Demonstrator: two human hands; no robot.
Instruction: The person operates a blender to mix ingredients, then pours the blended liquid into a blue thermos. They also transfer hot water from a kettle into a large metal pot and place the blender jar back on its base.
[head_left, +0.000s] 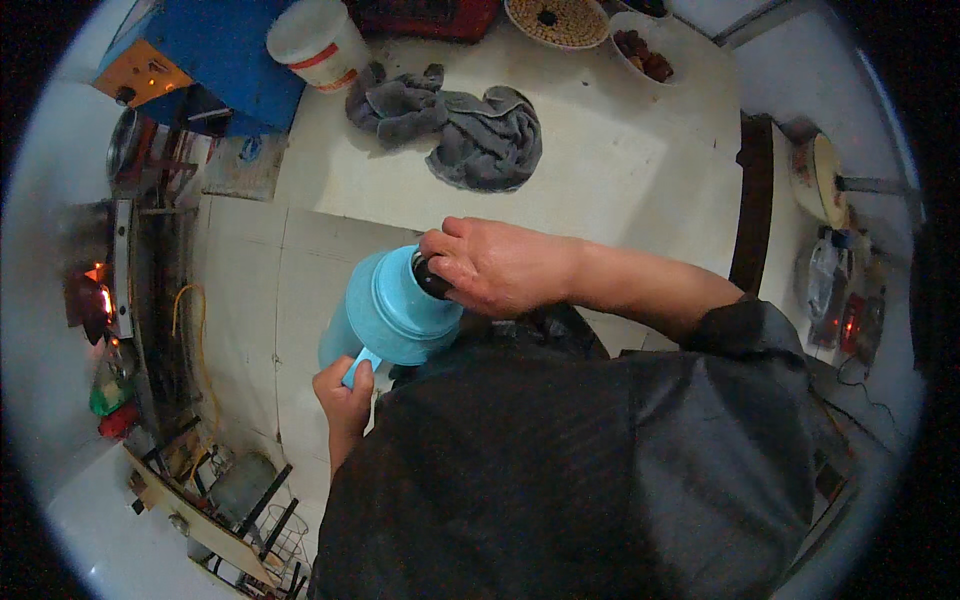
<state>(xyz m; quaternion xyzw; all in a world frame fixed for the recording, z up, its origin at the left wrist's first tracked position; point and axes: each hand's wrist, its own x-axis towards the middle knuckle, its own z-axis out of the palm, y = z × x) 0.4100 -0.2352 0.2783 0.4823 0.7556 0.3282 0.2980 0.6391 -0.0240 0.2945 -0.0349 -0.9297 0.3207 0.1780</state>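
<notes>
A light-blue vacuum flask is tilted in front of my body, its mouth turned up and to the right. My left hand grips the flask's side handle, thumb across the top. At the mouth, the fingers of my right hand close around a dark stopper. The stopper sits in or just at the opening; my fingers hide part of it, so how deep it sits cannot be seen. Beyond the flask, two crumpled grey towels lie on the pale tabletop.
A white bucket, a bowl of peanut-like pieces and a bowl of dark red items stand at the table's far side. A blue cabinet is at far left. Lower left is a wooden-edged stand with a wire basket.
</notes>
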